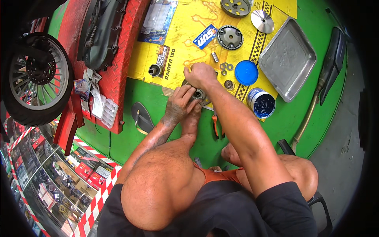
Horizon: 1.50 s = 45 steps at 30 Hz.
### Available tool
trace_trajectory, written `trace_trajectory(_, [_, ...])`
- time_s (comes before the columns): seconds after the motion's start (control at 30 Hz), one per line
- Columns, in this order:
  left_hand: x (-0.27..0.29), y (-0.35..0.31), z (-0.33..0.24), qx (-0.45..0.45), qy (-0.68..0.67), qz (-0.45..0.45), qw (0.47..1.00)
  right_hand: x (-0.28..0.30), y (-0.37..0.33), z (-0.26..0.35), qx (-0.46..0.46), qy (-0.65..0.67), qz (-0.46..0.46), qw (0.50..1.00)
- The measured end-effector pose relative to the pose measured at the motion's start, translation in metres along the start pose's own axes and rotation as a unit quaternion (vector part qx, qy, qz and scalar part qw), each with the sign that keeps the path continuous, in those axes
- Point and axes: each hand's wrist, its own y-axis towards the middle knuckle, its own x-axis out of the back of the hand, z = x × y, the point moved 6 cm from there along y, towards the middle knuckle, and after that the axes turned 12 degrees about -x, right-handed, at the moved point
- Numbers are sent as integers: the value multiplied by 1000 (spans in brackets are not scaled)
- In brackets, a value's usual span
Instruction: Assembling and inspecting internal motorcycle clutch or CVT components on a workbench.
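A round metal part with a raised hub (198, 94) lies at the near edge of the yellow cardboard sheet (183, 47), mostly covered by my hands. My left hand (179, 104) rests on its left side, fingers bent and closed against it. Just beyond, my right hand (202, 77) is curled into a fist over the part's far side. What it grips is hidden under the fingers. My bare foot (192, 123) is by the near side of the part. Orange-handled pliers (215, 126) lie close by on the right.
Beyond my hands lie a slotted round metal plate (230, 38), a shiny disc (262, 21), small rollers (226, 68) and a bearing (229, 84). To the right are a blue lid (246, 72), an open grease tub (261, 103) and a metal tray (290, 59). A red ramp (118, 79) stands left.
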Motion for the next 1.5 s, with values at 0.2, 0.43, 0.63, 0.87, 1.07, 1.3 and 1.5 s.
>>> trace_trajectory(0.2, [7,4,-3,-76,-6,58,995,-5,8,-7,-8,38,-10,999])
trace_trajectory(0.43, [10,-3,2,56,-91,-32,994,4,2,-2,-21,19,1,1000])
trace_trajectory(0.63, [-3,2,0,38,-10,-2,999,6,-6,3,-8,-30,3,1000])
trace_trajectory(0.87, [-1,-1,-3,-15,-5,-11,1000,-3,4,-6,-3,26,-22,999])
trace_trajectory(1.07, [15,6,-10,-122,20,70,990,-3,7,-9,-6,44,-33,998])
trace_trajectory(1.3, [9,-5,1,78,-60,-57,993,3,-3,0,5,10,-22,1000])
trace_trajectory(1.5, [-1,-2,4,76,-3,5,997,3,-6,4,10,-13,-21,1000])
